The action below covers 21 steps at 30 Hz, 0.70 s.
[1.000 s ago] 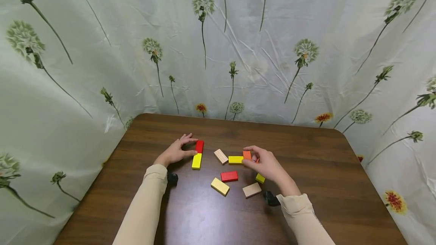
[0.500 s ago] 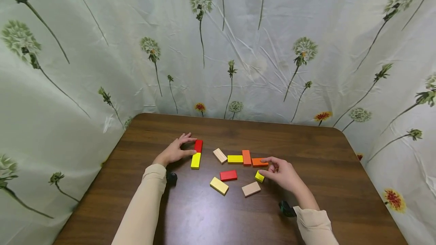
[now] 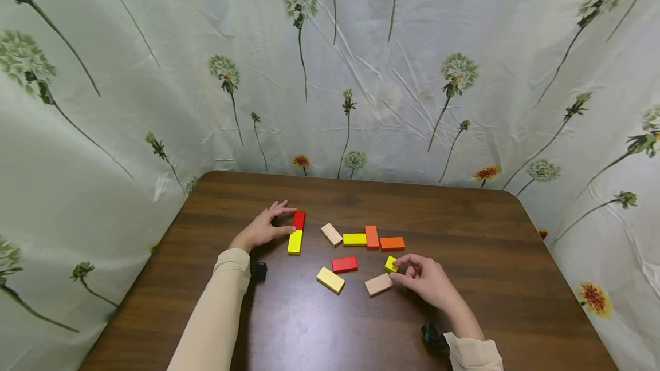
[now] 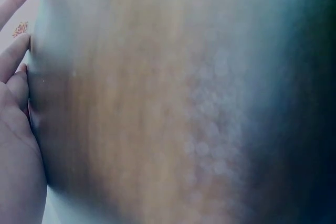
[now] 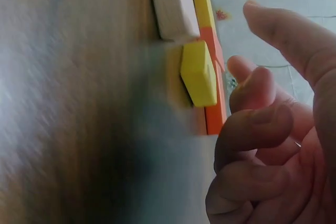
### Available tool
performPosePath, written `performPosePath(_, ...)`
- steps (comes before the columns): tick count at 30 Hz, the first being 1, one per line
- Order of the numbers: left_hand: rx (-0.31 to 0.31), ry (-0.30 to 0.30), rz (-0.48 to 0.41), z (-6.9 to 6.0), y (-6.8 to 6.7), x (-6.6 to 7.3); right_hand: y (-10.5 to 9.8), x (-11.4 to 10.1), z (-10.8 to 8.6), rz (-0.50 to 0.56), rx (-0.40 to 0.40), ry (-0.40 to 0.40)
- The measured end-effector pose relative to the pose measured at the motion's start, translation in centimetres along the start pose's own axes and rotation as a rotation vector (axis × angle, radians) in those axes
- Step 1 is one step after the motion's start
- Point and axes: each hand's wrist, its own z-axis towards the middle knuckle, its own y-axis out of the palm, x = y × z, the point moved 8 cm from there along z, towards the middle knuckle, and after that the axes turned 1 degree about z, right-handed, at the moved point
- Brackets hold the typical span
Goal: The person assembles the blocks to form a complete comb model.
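Observation:
My left hand [image 3: 264, 229] rests at the left beside a red block [image 3: 299, 220] and a yellow block [image 3: 294, 243], which lie end to end. Its index finger and thumb reach the red block's edge, fairly straight; the left wrist view shows a fingertip against red at its top corner. On the right, my right hand [image 3: 428, 282] hovers by a small yellow block [image 3: 390, 264] and a pale wooden block [image 3: 378, 284], thumb and index finger spread. In the right wrist view the small yellow block [image 5: 198, 72] stands apart from the fingers.
Across the middle lie a striped wooden block [image 3: 332, 235], a yellow block [image 3: 354, 239], an orange block [image 3: 372, 237] and another orange block [image 3: 392, 244]. Nearer are a red block [image 3: 344, 264] and a pale yellow block [image 3: 330, 280]. A patterned curtain [image 3: 381, 73] hangs behind the table.
My right hand has let go of the right-hand orange block, leaving it lying beside the other orange one. It has then moved nearer to the small yellow block. The left hand stays put.

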Motion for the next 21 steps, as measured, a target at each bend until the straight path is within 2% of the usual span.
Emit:
performPosePath(8,-0.009,-0.011,-0.002,0.2,0.1,0.0,1.1,-0.1,-0.5,0.018,0.015,0.022)
performPosePath(21,-0.012,-0.013,-0.008,0.2,0.1,-0.1,2.1,0.7,-0.8,0.027,0.086,0.027)
